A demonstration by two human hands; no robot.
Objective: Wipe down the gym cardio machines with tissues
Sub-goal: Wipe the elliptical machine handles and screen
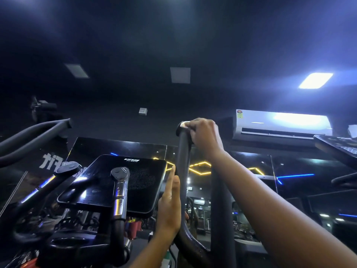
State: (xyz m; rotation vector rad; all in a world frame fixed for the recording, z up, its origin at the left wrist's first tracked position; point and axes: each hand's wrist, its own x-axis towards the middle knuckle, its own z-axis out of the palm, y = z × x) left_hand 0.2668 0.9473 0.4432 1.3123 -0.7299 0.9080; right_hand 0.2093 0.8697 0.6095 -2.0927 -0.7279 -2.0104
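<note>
A black cardio machine fills the lower view, with a glossy dark console (116,182) and a tall padded handle bar (183,157) rising at centre. My right hand (204,136) is curled round the top of that bar and presses a white tissue (185,124) against its end. Lower down, my left hand (170,204) lies flat with straight fingers against the bar's left side. A short inner grip with metal sensor plates (119,192) stands in front of the console.
Another long handle bar (34,134) arcs across the left. A white air conditioner (282,124) hangs on the wall at right, with another machine's console (340,146) below it. Mirrors behind show yellow and blue lights. A lit ceiling panel (315,80) glows at upper right.
</note>
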